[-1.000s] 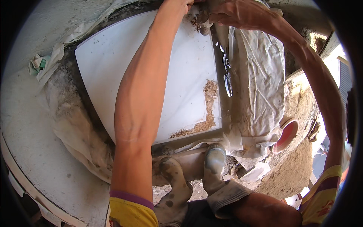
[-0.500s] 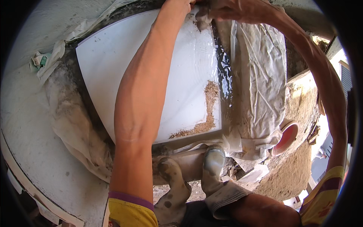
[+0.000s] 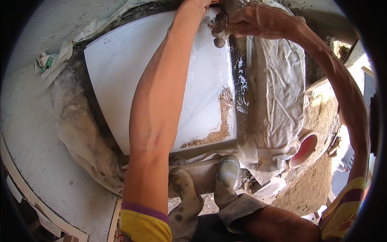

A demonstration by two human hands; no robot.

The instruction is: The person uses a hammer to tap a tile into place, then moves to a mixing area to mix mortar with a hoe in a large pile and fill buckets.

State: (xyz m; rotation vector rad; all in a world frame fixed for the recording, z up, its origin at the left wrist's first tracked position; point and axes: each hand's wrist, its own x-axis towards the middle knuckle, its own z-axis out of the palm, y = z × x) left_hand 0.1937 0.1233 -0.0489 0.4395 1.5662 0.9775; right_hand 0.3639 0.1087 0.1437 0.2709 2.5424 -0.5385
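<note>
Apparently for control, the right hand (image 3: 262,21) grasps a muddy hammer-like tool (image 3: 219,30) close to its head, at the far-right corner of a flat white panel (image 3: 121,72). Draped sheeting (image 3: 280,88) seemingly dams water (image 3: 242,82) alongside. The left hand (image 3: 202,3) is mostly cropped; its grip cannot be told.

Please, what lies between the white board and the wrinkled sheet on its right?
A dark strip, wet and shiny in places, separates the white board from the wrinkled sheet, in the head view.
</note>
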